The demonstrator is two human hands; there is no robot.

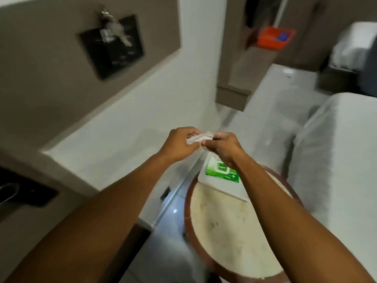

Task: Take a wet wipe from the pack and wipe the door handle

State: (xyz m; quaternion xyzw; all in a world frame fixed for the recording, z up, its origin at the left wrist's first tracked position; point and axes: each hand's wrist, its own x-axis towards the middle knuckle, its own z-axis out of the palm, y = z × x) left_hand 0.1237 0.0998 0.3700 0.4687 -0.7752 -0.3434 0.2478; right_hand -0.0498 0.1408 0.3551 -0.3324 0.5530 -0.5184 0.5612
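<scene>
White and crumpled, the wet wipe point(199, 137) sits pinched between our left hand point(178, 144) and our right hand point(221, 147), both closed on it with fingertips nearly touching, held up in front of us above the green-labelled pack point(221, 173) on the round table point(228, 225). We judge that pulling unevenly on the damp, bunched sheet could tear it or let it slip and drop. We see the door handle point(8, 193) well apart at the lower left edge, so we must turn that way before wiping.
</scene>
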